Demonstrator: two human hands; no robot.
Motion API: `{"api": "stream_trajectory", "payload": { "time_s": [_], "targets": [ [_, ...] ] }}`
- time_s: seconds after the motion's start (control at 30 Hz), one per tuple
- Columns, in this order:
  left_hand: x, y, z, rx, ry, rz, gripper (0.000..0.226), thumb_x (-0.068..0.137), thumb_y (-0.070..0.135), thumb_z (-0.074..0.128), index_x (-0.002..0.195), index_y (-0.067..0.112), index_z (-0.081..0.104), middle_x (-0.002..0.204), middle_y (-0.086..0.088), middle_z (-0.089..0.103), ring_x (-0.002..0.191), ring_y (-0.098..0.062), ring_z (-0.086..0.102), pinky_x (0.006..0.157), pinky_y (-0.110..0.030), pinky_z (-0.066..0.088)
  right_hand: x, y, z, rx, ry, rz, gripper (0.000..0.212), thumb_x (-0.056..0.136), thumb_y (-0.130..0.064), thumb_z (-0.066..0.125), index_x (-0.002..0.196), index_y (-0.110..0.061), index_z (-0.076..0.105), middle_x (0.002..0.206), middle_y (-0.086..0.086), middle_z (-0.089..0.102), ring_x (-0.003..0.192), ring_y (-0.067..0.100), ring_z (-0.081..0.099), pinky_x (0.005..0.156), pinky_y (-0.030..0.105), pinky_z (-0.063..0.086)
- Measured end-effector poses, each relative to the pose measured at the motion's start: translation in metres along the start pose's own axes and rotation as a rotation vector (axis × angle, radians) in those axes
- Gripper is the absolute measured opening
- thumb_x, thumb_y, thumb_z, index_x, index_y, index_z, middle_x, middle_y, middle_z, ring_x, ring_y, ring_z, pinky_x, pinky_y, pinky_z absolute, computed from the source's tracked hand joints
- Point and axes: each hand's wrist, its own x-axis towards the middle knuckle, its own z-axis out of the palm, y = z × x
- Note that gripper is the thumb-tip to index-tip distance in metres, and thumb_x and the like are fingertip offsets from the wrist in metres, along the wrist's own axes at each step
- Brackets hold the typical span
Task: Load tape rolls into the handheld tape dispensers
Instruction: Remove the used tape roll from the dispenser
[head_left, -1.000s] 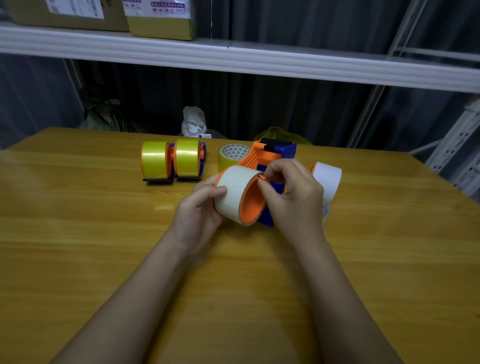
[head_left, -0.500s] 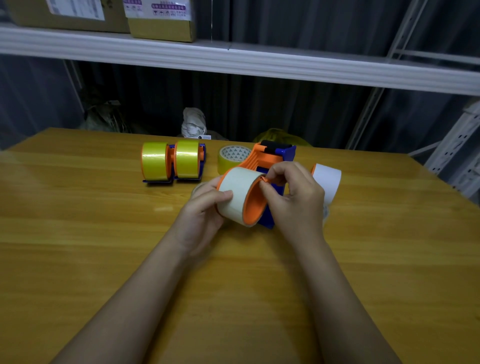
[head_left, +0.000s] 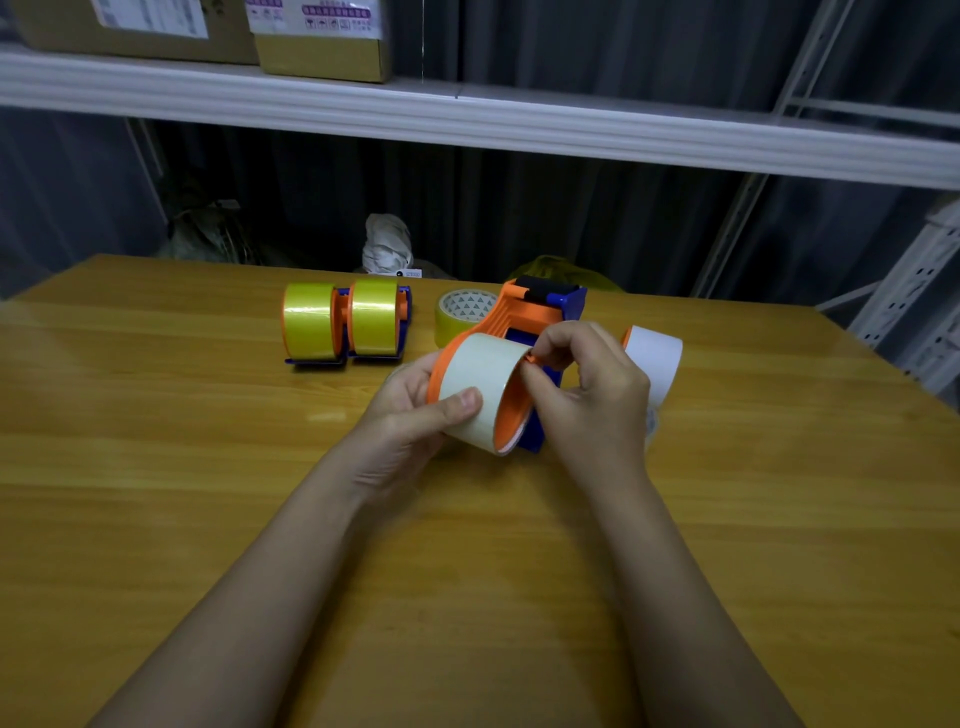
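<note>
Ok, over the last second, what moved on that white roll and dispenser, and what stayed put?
The left hand shifted its grip: the thumb came up over the face of the white tape roll, which sits slightly higher. The right hand keeps pinching at the roll's top edge beside the orange and blue dispenser. Unchanged: the two yellow loaded dispensers, the loose yellow roll and the white roll behind the right hand.

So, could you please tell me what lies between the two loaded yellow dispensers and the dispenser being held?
In the head view, a loose yellow tape roll lying flat on the table.
</note>
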Motion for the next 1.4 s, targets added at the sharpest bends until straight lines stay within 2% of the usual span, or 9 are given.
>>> {"api": "stream_trajectory", "payload": {
  "time_s": [0.2,0.33,0.6,0.73,0.9,1.0,1.17,1.3,1.4],
  "targets": [
    [0.001,0.005,-0.001,0.0,0.048,-0.031,0.049,0.075,0.043,0.069,0.116,0.018,0.063,0.105,-0.003,0.07,0.097,-0.02,0.064,0.076,-0.031,0.055,-0.001,-0.002,0.001,0.031,-0.008,-0.013,0.011,0.073,0.002,0.067,0.081,-0.005,0.062,0.08,-0.005,0.057,0.077,0.007,0.051,0.067,0.019,0.045],
    [0.001,0.002,-0.001,-0.009,0.059,-0.022,0.086,0.053,0.052,0.085,0.125,0.013,0.056,0.107,-0.006,0.069,0.097,-0.02,0.066,0.073,-0.028,0.055,-0.002,-0.001,0.002,0.027,-0.007,-0.018,0.01,0.073,0.001,0.066,0.081,-0.005,0.062,0.079,0.003,0.062,0.078,0.008,0.051,0.067,0.02,0.045],
    [0.002,0.002,-0.001,-0.056,0.053,-0.018,0.086,0.051,0.047,0.087,0.123,0.012,0.057,0.106,-0.008,0.069,0.097,-0.023,0.066,0.073,-0.032,0.056,-0.001,-0.001,0.003,0.033,0.024,-0.012,0.011,0.073,0.002,0.067,0.081,-0.005,0.062,0.08,0.003,0.062,0.078,0.008,0.053,0.068,0.019,0.046],
    [0.003,0.002,-0.001,-0.068,0.05,-0.021,0.088,0.051,0.047,0.088,0.124,0.012,0.056,0.108,-0.01,0.068,0.099,-0.024,0.065,0.075,-0.033,0.056,-0.001,-0.001,0.003,0.032,0.03,-0.034,0.006,0.079,-0.008,0.063,0.084,-0.005,0.062,0.083,0.004,0.062,0.08,0.008,0.053,0.07,0.017,0.045],
    [0.004,0.0,0.001,-0.107,0.066,-0.008,0.092,0.055,0.046,0.086,0.13,0.006,0.051,0.116,-0.016,0.064,0.104,-0.025,0.062,0.083,-0.033,0.055,-0.002,-0.004,0.004,0.041,0.034,0.015,0.021,0.08,-0.015,0.063,0.1,-0.008,0.06,0.095,-0.006,0.054,0.088,0.007,0.051,0.075,0.014,0.044],
    [0.005,0.001,0.002,-0.203,0.078,0.032,0.084,0.058,0.043,0.086,0.126,0.003,0.054,0.114,-0.015,0.065,0.104,-0.024,0.062,0.084,-0.032,0.054,0.001,-0.001,0.001,0.119,-0.051,0.11,0.039,0.08,-0.024,0.071,0.116,-0.016,0.059,0.112,-0.009,0.05,0.103,0.008,0.052,0.084,0.014,0.044],
    [0.006,0.005,0.001,-0.247,0.064,0.058,0.064,0.066,0.043,0.08,0.117,0.007,0.063,0.114,-0.013,0.067,0.105,-0.023,0.064,0.086,-0.032,0.054,0.002,-0.003,0.0,0.306,-0.182,0.235,0.027,0.093,-0.018,0.061,0.119,-0.018,0.066,0.113,-0.011,0.063,0.11,-0.002,0.056,0.088,0.008,0.041],
    [0.004,0.007,0.004,-0.233,0.101,0.046,0.054,0.071,0.042,0.074,0.112,0.008,0.067,0.11,-0.014,0.068,0.1,-0.023,0.066,0.083,-0.033,0.055,0.003,-0.007,0.0,0.259,-0.138,0.182,0.026,0.092,-0.015,0.062,0.117,-0.015,0.068,0.11,-0.014,0.062,0.107,-0.008,0.055,0.088,0.007,0.041],
    [0.002,0.008,0.011,-0.231,0.131,0.02,0.042,0.084,0.035,0.054,0.113,0.004,0.061,0.103,-0.012,0.07,0.095,-0.021,0.067,0.081,-0.032,0.055,0.001,-0.009,0.002,0.21,-0.057,0.124,0.027,0.087,-0.015,0.069,0.114,-0.012,0.069,0.109,-0.008,0.065,0.104,0.001,0.06,0.087,0.014,0.048]
  ]
}}
